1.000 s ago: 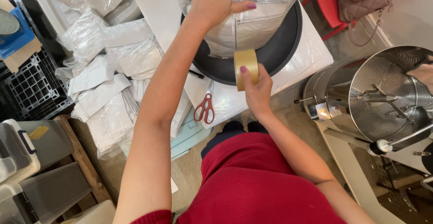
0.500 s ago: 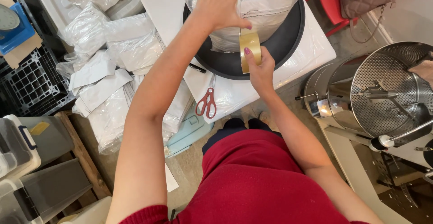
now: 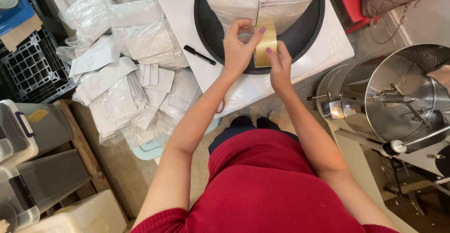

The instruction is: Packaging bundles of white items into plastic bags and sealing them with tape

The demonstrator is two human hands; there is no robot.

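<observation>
Both hands (image 3: 239, 50) (image 3: 280, 66) – tape roll (image 3: 265, 45) (tan), gripped

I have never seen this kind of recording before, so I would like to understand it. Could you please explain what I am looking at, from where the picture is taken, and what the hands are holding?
The picture comes from a camera worn on a person's head, looking straight down. So you see the person's red top at the bottom and both bare arms reaching forward.

The left hand and the right hand meet over a white table. Between them they hold a roll of tan packing tape.

On the table lies a round black tray carrying a clear plastic bag of white pouches. A black marker lies beside the tray.

To the left, more white pouches are piled up, with a black crate beyond. To the right stands a shiny metal drum with a perforated inside.
</observation>
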